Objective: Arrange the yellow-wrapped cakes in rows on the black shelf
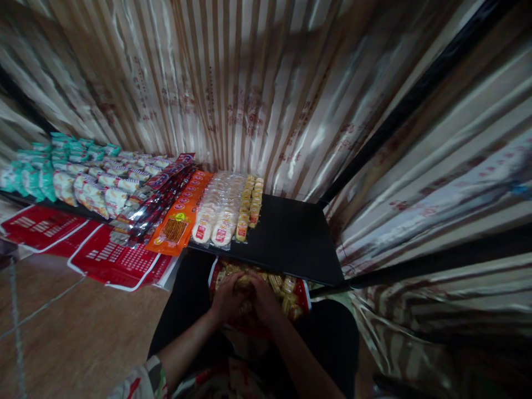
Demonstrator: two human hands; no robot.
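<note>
A red container [308,296] with a pale rim, filled with gold-wrapped snacks [290,285], sits on the person's lap below the table edge. Inside it, my left hand [228,293] and my right hand [262,293] are close together. Their fingers curve around wrapped snacks between them; dim light blurs the fingertips. Just beyond the container, a row of yellow-wrapped snacks [250,209] stands on the black table [297,235]. Beside it run rows of round white packaged crackers [222,219].
Further left along the table are an orange snack bag [174,224], dark red packets [162,191], white packets [112,180] and teal packets [41,172]. Red printed bags [120,257] hang from its front edge. Striped curtains [249,94] and black poles [374,138] surround the table.
</note>
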